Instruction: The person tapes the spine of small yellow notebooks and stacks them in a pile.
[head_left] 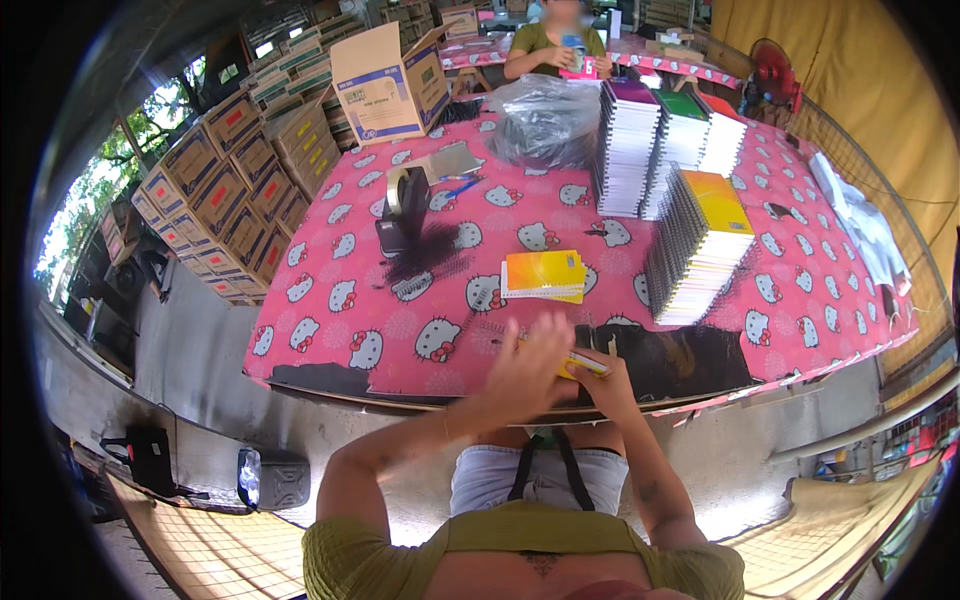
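Near the table's front edge, my right hand (608, 385) grips a small yellow notebook (585, 362) by its right end. Over the notebook's left part lies my left hand (535, 365), slightly blurred, its fingers stretched out and the thumb apart. That hand hides much of the notebook. Just beyond them is a small group of yellow-orange notebooks (543, 274), lying flat. To their right rises a tall stack of spiral-bound notebooks (715, 205) with a yellow cover on top. A heap of black binding coils (432, 255) is spread to the left.
A black tape dispenser (402, 215) stands beside the coils. Farther back are purple-topped (628, 140) and green-topped (682, 125) notebook stacks, a clear plastic bag (545, 120) and an open carton (385, 90). Another person (555, 50) sits across the pink table (400, 325). Stacked cartons (215, 200) stand left.
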